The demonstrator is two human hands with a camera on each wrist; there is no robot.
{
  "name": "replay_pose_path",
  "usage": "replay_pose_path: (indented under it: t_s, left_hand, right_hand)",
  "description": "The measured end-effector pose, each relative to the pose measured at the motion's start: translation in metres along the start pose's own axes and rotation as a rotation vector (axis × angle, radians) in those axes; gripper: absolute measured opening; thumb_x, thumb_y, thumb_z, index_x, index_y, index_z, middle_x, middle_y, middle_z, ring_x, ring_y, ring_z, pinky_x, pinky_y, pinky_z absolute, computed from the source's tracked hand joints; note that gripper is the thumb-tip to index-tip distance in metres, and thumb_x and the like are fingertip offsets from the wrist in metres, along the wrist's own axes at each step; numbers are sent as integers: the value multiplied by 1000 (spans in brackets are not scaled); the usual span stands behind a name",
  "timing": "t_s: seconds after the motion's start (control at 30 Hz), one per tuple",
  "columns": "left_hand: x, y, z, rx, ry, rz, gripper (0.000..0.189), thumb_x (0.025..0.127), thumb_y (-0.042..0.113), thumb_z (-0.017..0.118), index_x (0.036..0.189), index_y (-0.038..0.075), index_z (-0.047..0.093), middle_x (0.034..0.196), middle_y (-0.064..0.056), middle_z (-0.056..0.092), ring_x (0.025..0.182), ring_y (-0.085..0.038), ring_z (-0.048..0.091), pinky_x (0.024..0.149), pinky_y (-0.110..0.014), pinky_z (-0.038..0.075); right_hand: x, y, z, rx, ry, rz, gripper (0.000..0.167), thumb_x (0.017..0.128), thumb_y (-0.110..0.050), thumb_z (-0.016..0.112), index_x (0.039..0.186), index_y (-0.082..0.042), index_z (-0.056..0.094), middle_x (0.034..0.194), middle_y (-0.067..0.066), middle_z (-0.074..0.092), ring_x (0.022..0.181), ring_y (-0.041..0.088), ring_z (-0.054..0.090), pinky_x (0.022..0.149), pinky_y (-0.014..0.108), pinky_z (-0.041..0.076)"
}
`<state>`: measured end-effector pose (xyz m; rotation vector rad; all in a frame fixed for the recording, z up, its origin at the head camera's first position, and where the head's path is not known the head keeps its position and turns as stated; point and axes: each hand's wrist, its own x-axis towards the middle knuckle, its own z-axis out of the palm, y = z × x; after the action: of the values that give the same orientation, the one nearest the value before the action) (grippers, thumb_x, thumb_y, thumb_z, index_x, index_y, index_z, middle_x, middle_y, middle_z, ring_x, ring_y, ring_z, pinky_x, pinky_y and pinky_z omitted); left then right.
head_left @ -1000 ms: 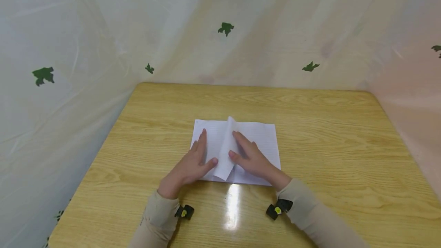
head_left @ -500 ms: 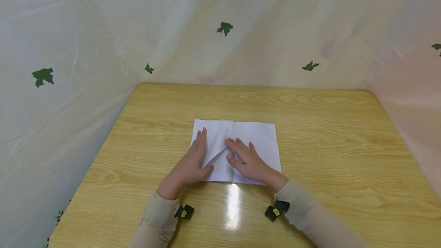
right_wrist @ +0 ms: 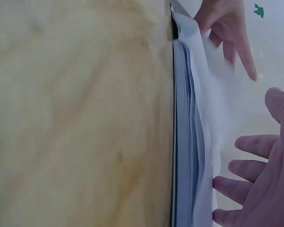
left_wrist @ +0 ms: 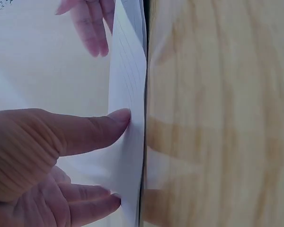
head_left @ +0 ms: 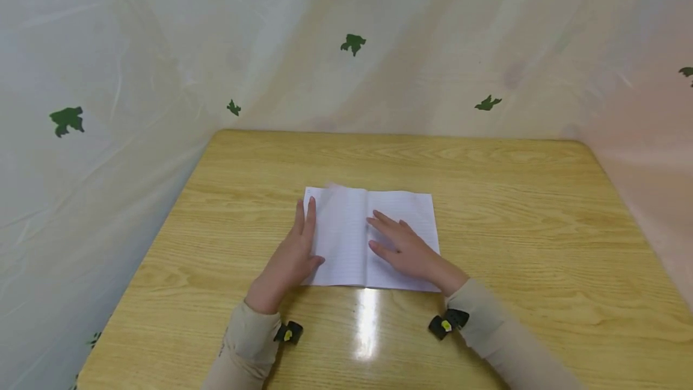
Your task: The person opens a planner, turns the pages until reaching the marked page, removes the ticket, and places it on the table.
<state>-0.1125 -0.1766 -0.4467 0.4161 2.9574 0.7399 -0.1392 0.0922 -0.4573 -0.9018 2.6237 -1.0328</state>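
An open notebook [head_left: 346, 257] with ruled white pages lies on the wooden table. My left hand [head_left: 289, 257] rests along its left page, fingers straight and thumb spread out. In the left wrist view the left thumb [left_wrist: 94, 130] touches the paper near the edge. Over the right page is my right hand [head_left: 408, 248], fingers extended and parted, holding nothing. The right wrist view shows the right fingertips [right_wrist: 222, 184] close against the paper, beside the stack of page edges [right_wrist: 184, 142]. A blurred leaf lies over the left page.
The wooden table [head_left: 514, 227] extends around the notebook on all sides. A pale curtain [head_left: 422, 47] with green leaf shapes hangs behind it and at both sides. A bright reflection shines on the tabletop in front of the notebook.
The raised page has swung from the middle over to the left side. My left hand has shifted slightly left. My right hand went left a little, then came back right.
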Motion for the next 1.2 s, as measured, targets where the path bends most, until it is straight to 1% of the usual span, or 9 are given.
replay_pose_path:
  t_s: [0.17, 0.37, 0.5, 0.6, 0.7, 0.83, 0.97, 1.1, 1.2]
  left_hand:
    - [0, 1, -1, 40, -3, 21, 119, 79, 9, 81, 157, 18, -8, 158, -29, -8, 138, -44, 32, 105, -48, 40]
    - [0, 1, -1, 134, -44, 143, 77, 84, 4, 75, 151, 16, 39, 158, -30, 2, 138, -54, 21, 104, -56, 38]
    - [0, 0, 2, 198, -67, 223, 55, 89, 1, 67, 141, 13, 54, 155, -30, 20, 135, -58, 22, 104, -60, 35]
    - [-1, 1, 2, 192, -94, 242, 48, 93, 0, 59, 140, 12, 55, 152, -31, 27, 136, -57, 23, 107, -63, 29]
    - [-2, 3, 2, 165, -134, 224, 47, 97, 0, 52, 142, 12, 52, 152, -31, 27, 138, -54, 21, 108, -63, 27]
    - [-3, 6, 1, 128, -203, 165, 48, 100, 18, 53, 147, 13, 45, 155, -28, 23, 140, -53, 15, 112, -60, 22]
    - [-3, 8, 0, 103, -239, 124, 71, 92, 43, 65, 151, 12, 39, 156, -28, 17, 140, -56, 8, 113, -61, 18]
    - [-3, 7, 0, 114, -238, 116, 85, 83, 45, 75, 151, 11, 38, 156, -29, 16, 140, -57, 7, 113, -61, 18]
    - [-2, 6, 1, 121, -248, 102, 87, 82, 44, 76, 152, 12, 36, 157, -28, 14, 141, -55, 5, 114, -60, 17]
  right_hand:
    - [-3, 13, -12, -108, 15, 26, 60, 99, -34, 57, 148, -3, 41, 155, 21, 30, 143, 37, 26, 115, 58, 15]
    - [-5, 28, -26, -218, 0, 141, 70, 93, -33, 66, 149, -2, 38, 156, 23, 24, 145, 39, 17, 114, 61, 8]
    - [-2, 37, -36, -258, 13, 205, 80, 89, -35, 71, 149, 2, 33, 156, 28, 22, 144, 44, 15, 111, 67, 9]
    - [1, 45, -42, -270, 15, 268, 89, 88, -40, 71, 151, 4, 26, 156, 28, 18, 144, 45, 12, 110, 69, 9]
    - [2, 52, -47, -278, 13, 327, 95, 88, -45, 69, 152, 6, 21, 157, 27, 15, 145, 45, 9, 110, 68, 7]
    - [1, 57, -51, -302, 0, 366, 99, 87, -50, 68, 151, 9, 19, 157, 29, 12, 144, 47, 7, 110, 68, 7]
    - [-1, 55, -52, -330, -15, 379, 98, 88, -52, 66, 151, 8, 20, 157, 30, 9, 143, 50, 4, 110, 68, 8]
    - [-2, 52, -52, -333, -3, 376, 92, 89, -50, 66, 151, 5, 25, 156, 32, 8, 142, 53, 2, 110, 69, 8]
    - [-2, 49, -52, -322, 6, 364, 86, 90, -47, 67, 150, 1, 30, 156, 33, 8, 141, 54, 2, 109, 70, 7]
